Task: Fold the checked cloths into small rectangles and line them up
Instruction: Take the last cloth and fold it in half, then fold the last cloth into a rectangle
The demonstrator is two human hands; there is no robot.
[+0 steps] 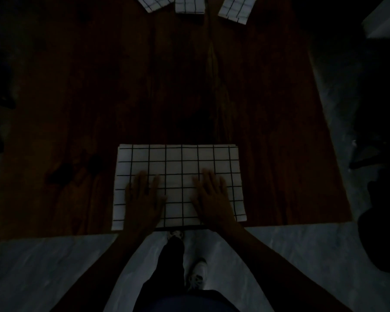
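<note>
**Both palms flat on the cloth**

Checked cloth [179,167] lies at the table's [77,97] 6 o'clock edge. Left hand [143,199] and right hand [212,197] press it, fingers straight, slightly spread. Three folded cloths [189,4] sit at 12 o'clock.

Checked cloth [180,167]: white, black grid, part-folded wide rectangle, flat at table's near edge. Three folded cloths in a row at far edge: left [154,2] and right [236,7] angled, middle [189,4] straight
</note>
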